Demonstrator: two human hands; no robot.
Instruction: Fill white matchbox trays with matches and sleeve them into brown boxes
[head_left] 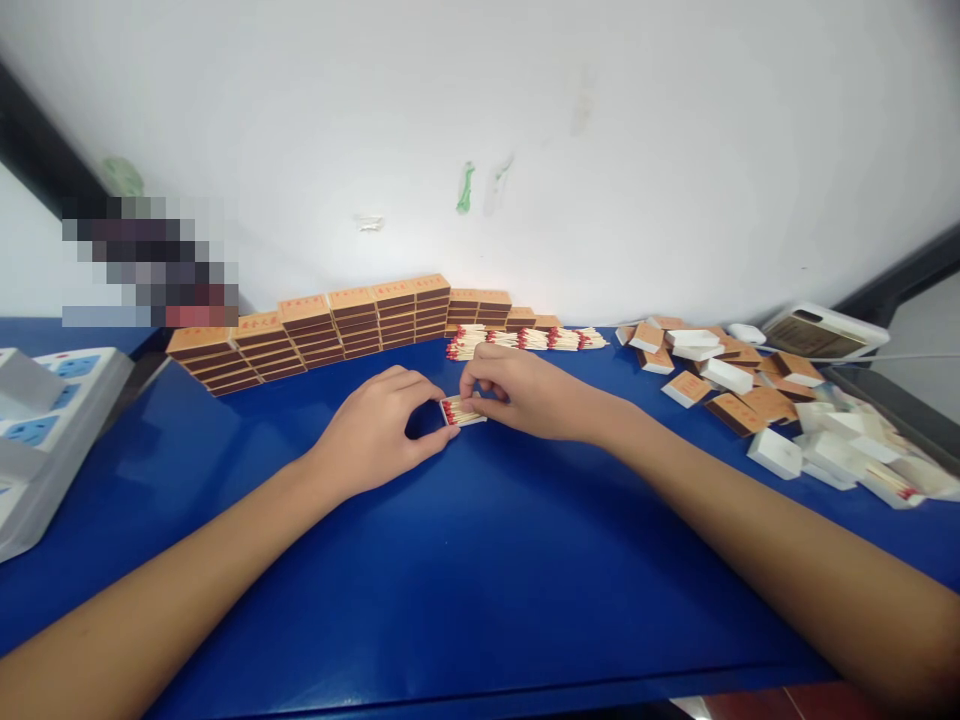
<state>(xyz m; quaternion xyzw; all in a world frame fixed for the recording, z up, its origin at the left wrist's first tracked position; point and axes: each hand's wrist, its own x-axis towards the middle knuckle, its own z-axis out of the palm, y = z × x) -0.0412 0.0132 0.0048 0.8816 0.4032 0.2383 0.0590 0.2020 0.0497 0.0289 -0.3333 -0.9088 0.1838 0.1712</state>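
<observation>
A small white matchbox tray [471,419] with red-tipped matches [456,411] in it lies on the blue table in front of me. My left hand [386,425] grips its left end between thumb and fingers. Over the right part of the tray, my right hand [517,390] is closed in a pinch on the matches, and its fingertips hide some of them. Just behind the hands, loose matches [536,339] lie in a row of bunches along the wall.
Stacked matchboxes [337,325] line the wall at the left. At right lie scattered matchbox sleeves [750,405] and white trays [832,450], with a phone [825,332] and white cable behind. A power strip [56,420] stands at far left on the blue table [450,590].
</observation>
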